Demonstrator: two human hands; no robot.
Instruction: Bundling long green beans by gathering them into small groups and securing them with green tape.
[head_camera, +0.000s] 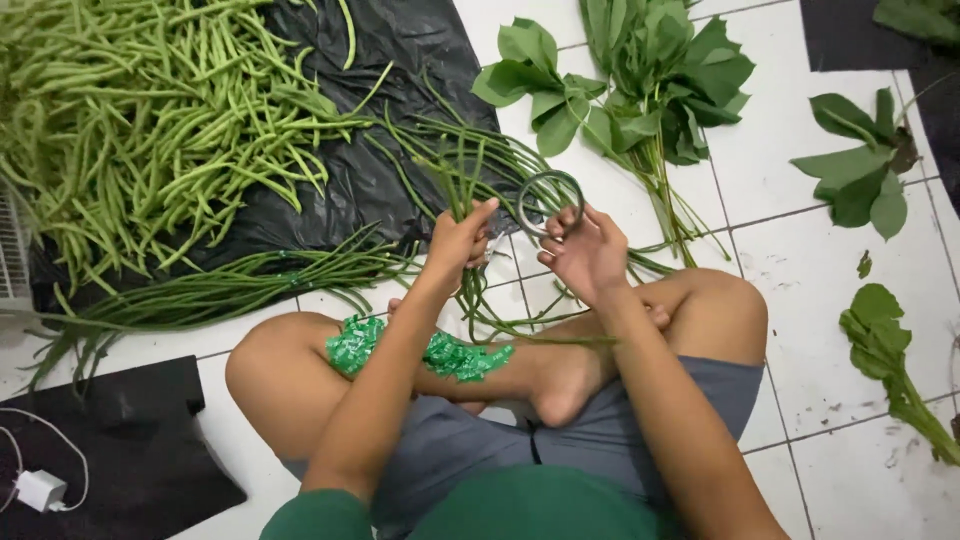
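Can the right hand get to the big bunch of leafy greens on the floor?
Probably yes. The right hand is close to the leafy greens, and only bare tiles lie between, but it holds a looped bean.

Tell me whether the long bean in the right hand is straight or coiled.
Coiled: the long bean forms a round loop above the right hand, whose fingers pinch its lower edge.
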